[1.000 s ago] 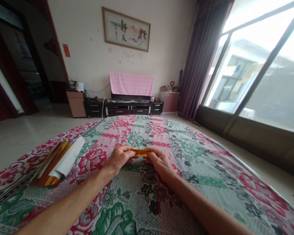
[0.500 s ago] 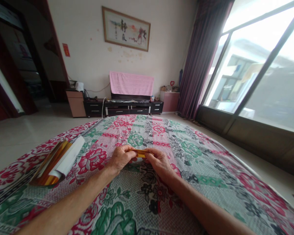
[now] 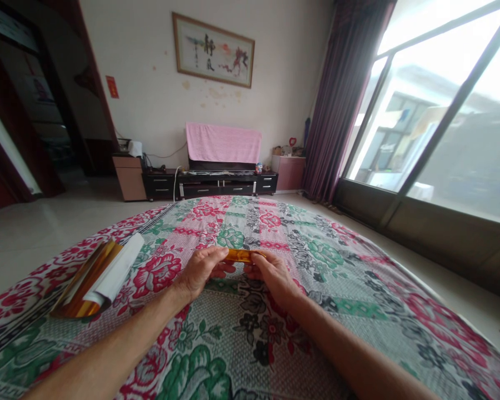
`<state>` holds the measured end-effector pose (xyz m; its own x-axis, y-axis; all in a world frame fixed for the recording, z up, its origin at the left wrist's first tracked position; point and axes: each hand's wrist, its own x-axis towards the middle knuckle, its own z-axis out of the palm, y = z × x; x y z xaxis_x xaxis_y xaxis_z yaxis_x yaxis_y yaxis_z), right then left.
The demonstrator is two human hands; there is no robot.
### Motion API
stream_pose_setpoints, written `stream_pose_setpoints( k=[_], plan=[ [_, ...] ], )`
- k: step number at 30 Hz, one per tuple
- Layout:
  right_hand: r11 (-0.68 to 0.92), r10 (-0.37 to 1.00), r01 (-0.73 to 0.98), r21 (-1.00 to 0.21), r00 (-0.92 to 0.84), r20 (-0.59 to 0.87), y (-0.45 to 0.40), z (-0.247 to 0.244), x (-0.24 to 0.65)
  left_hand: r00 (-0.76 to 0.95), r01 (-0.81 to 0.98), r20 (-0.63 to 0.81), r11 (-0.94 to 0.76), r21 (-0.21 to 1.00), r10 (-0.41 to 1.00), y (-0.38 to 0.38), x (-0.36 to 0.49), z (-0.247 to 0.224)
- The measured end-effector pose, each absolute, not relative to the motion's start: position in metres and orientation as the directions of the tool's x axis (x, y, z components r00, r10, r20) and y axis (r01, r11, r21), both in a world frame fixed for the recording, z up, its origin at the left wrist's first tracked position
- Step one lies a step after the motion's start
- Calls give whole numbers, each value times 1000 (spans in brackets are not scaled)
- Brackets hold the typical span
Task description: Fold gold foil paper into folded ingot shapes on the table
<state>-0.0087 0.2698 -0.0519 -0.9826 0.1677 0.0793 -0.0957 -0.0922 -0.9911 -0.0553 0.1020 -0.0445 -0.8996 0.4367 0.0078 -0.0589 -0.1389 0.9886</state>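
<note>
Spanning the gap between your two hands, the folded gold strip (image 3: 239,255) lies with its long axis running left to right, across your forearms' reach; your left hand (image 3: 200,270) pinches its left end, thumb uppermost, and your right hand (image 3: 275,275) has the right end between thumb and fingers; both are nearly closed at the tips, with some lower fingers curled loosely underneath; neither hand is clearly nearer to the strip, since you touch it with both; it appears to be just above the cloth, though the exact clearance is hard to tell.

Off to your left, nearer your left arm, a loose stack of gold and white sheets (image 3: 119,269) rests curled on the flowered tablecloth (image 3: 379,308); beyond the table's far edge you face a low black cabinet (image 3: 216,190), a pink cloth (image 3: 224,143) draped above it, and a framed picture (image 3: 214,50) on the wall; a purple curtain (image 3: 337,105) and large window (image 3: 475,150) stand to your right.
</note>
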Motion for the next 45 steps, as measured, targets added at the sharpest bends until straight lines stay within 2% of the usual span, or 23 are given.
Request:
stream_pose_setpoints(
  k=[5, 10, 18, 22, 26, 32, 39, 42, 45],
  plan=[
    [-14, 91, -151, -988, -985, 150, 273, -50, -5, -940, -86, -37, -129, 988, 340, 106, -55, -42],
    [5, 99, -201, -980, -975, 201, 271, -49, 0, -956, -98, -50, -152, 984, 289, 108, -55, -41],
    [198, 112, -402, -894, -897, 428, 268, -62, -2, -958, -96, -46, -168, 981, 283, 107, -58, -44],
    [299, 75, -409, -862, -890, 449, 267, -58, 0, -957, -68, -26, -134, 989, 289, 107, -57, -45],
    [325, 76, -380, -866, -902, 425, 266, -56, 1, -942, -40, -3, -102, 994, 336, 107, -55, -45],
    [387, 157, -335, -859, -894, 419, 269, -63, -4, -930, 78, 82, -27, 997, 359, 106, -53, -43],
    [508, 218, -332, -795, -843, 492, 274, -65, -6, -886, 398, 339, 147, 905, 316, 101, -50, -43],
    [573, 214, -336, -747, -819, 533, 275, -64, -6, -879, 425, 338, 232, 875, 335, 102, -46, -41],
    [589, 194, -353, -727, -811, 551, 274, -62, -6, -888, 371, 288, 186, 910, 360, 105, -45, -42]
  ],
)
